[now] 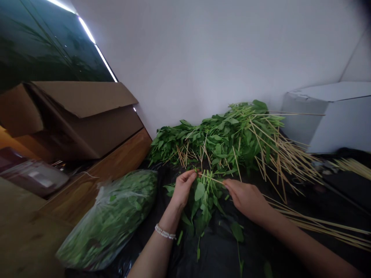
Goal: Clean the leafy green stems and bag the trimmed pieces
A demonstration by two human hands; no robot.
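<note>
My right hand (246, 197) is closed around one end of a thin bamboo skewer (214, 179). At the skewer's other end, the fingertips of my left hand (184, 187) pinch together; what lies right under the thumb is partly hidden. Between the two hands several leafy green stems (205, 200) are strung across the skewer, their cut ends up and leaves hanging toward me. A loose leaf (237, 231) on a long stalk lies on the black plastic sheet (214, 255) below my right hand.
Behind my hands, leafy greens (217, 135) with skewers through them are heaped against the wall. Loose skewers (327, 226) lie at right. A clear bag of greens (113, 220) sits at left, a cardboard box (101, 131) beyond it, a white box (342, 116) at far right.
</note>
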